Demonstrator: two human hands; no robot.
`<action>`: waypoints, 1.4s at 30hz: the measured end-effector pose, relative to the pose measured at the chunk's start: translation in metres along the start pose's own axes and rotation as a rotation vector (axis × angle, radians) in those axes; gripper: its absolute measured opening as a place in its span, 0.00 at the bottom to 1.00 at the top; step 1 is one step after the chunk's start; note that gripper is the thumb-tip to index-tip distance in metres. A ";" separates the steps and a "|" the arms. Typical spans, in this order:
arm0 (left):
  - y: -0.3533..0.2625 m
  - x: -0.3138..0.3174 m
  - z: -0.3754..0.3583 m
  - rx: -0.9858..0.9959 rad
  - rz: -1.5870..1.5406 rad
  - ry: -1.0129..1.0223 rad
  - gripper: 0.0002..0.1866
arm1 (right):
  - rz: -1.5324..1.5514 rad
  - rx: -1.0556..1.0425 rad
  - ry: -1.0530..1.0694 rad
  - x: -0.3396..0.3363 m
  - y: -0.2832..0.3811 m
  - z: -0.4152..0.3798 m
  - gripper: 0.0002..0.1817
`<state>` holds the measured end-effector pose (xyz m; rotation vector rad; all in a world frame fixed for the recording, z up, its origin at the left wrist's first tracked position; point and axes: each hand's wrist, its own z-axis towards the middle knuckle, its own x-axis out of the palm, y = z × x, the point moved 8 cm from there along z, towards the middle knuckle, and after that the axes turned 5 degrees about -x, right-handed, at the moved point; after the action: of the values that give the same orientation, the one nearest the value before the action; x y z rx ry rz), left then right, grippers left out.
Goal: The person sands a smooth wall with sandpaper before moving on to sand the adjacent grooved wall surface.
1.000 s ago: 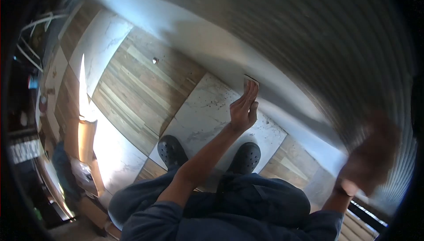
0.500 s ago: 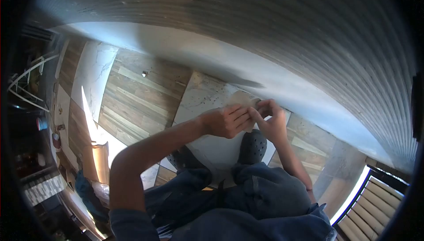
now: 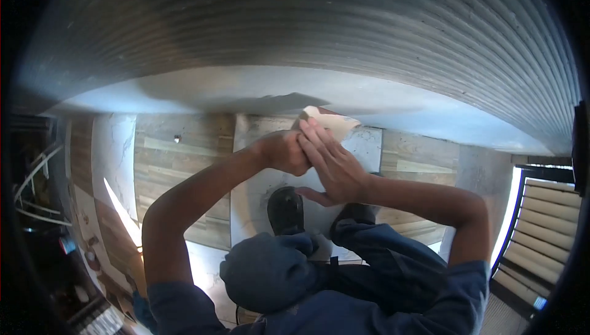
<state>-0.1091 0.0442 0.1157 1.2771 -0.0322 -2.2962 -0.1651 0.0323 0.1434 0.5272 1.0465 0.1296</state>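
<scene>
A cream sheet of paper (image 3: 335,124) with a reddish-brown edge sticks out beyond my fingers, near the foot of the wall. My left hand (image 3: 286,152) is curled closed at the sheet's near left side; its fingertips are partly hidden. Across its knuckles lies my right hand (image 3: 335,166), flat, with fingers stretched out and thumb apart. Part of the sheet is hidden behind the hands.
A ribbed grey surface (image 3: 295,22) spans the top, above a pale wall strip (image 3: 215,87). Below are wood-patterned floor tiles (image 3: 184,169) and my dark shoes (image 3: 286,209). A slatted panel (image 3: 541,233) stands at right, and cluttered items at far left.
The view has turned and shifted. My right hand has gone from pinching at the sheet to lying flat over my left hand. More of the sheet's cream face shows, and its edge is folded up.
</scene>
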 end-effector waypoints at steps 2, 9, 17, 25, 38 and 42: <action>0.013 -0.016 -0.009 -0.039 -0.015 -0.029 0.10 | -0.075 -0.009 -0.051 0.018 -0.017 0.005 0.48; 0.056 -0.040 -0.045 -0.168 0.042 0.044 0.09 | -0.569 -0.161 -0.213 0.054 -0.074 0.040 0.28; 0.064 -0.056 -0.072 -0.358 0.109 0.159 0.06 | -0.406 -0.255 -0.427 0.058 -0.067 0.081 0.26; 0.061 -0.082 -0.076 -0.680 0.039 -0.021 0.05 | -0.648 -0.094 -0.462 0.041 -0.073 0.049 0.24; 0.072 -0.112 -0.010 -0.725 -0.093 -0.157 0.03 | -0.431 0.128 -0.871 0.028 -0.091 0.039 0.24; 0.065 -0.139 -0.055 -0.771 -0.078 -0.214 0.04 | -1.059 0.101 -0.941 -0.004 -0.119 -0.044 0.31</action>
<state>0.0213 0.0607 0.2117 0.6388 0.7608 -2.1500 -0.2217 -0.0572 0.0731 0.0281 0.2910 -1.0234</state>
